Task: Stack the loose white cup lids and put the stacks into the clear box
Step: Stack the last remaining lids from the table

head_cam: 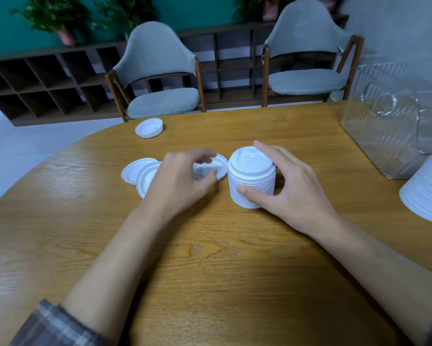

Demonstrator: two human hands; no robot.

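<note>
A stack of white cup lids (251, 174) stands upright in the middle of the wooden table (210, 258). My right hand (289, 186) grips the stack, thumb on its near side and fingers round its far side. Just left of it my left hand (182, 181) pinches a single loose lid (220, 166), blurred by motion. Two more loose lids (137, 171) lie overlapping under and left of that hand. Another lid (149, 127) lies upside down near the table's far edge. The clear box (389, 121) stands at the right.
A second tall stack of lids (429, 191) stands at the right edge, in front of the clear box. Two grey chairs (160, 78) stand behind the table, with a dark shelf unit and potted plants beyond them.
</note>
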